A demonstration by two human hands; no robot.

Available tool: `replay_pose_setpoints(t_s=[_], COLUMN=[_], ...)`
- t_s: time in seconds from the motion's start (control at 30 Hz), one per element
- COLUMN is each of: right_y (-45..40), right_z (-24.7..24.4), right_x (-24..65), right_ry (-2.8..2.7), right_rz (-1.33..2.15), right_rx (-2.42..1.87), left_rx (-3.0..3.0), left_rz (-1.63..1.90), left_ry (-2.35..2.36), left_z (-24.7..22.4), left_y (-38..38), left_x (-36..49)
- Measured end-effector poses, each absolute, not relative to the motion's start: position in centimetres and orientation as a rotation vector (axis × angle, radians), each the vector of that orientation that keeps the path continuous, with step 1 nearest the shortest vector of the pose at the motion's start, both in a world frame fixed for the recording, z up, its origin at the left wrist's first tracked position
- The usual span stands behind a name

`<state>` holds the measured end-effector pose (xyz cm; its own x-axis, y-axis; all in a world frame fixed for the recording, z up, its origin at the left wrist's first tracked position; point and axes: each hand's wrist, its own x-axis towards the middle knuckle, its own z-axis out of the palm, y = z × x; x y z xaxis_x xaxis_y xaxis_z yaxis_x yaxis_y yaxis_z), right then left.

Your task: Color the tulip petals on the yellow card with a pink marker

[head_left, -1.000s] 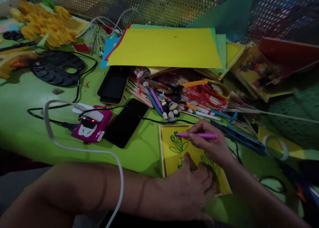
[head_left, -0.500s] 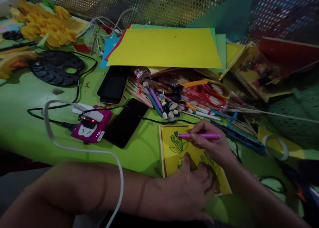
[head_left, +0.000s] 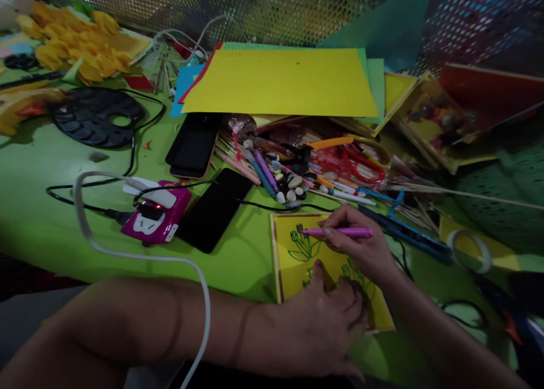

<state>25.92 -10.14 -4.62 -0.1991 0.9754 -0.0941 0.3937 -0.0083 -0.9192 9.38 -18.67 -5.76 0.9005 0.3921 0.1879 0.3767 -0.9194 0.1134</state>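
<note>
A pink felt-tip pen [head_left: 351,232] is pinched in my right hand [head_left: 359,244], its tip at the upper flower of a green plant drawing [head_left: 304,247]. The drawing is on a yellow sheet [head_left: 289,284] edged with thin pale strips. My left hand [head_left: 325,324] lies over the lower part of this sheet with its fingers spread, holding nothing. More green flower drawings [head_left: 352,273] show partly between my two hands; the rest of them is hidden under my fingers.
Left of the sheet lie a black phone [head_left: 216,210] and a magenta power adapter [head_left: 159,213] with cables. A white cable [head_left: 206,298] passes over my left forearm. Behind are pebbles [head_left: 293,187], red-handled scissors [head_left: 361,165] and stacked coloured paper [head_left: 280,83]. A tape roll [head_left: 470,250] sits at right.
My right hand and the pink pen have shifted very slightly left, the tip staying near the same flower. My left hand stays in place.
</note>
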Motion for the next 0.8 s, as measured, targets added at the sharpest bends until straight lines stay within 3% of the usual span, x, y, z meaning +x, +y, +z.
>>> replay_pose_setpoints(t_s=[0.43, 0.8], right_y=[-11.0, -11.7], right_z=[-5.0, -5.6], right_x=[28.3, 28.7], right_ry=[-1.303, -1.464], right_rz=[1.398, 1.298], right_rx=[-1.419, -1.402], left_rx=[3.014, 2.997], left_rz=[0.32, 0.292], left_ry=[0.595, 0.595], left_z=[-5.9, -5.7], left_y=[-18.6, -18.6], left_x=[9.3, 9.3])
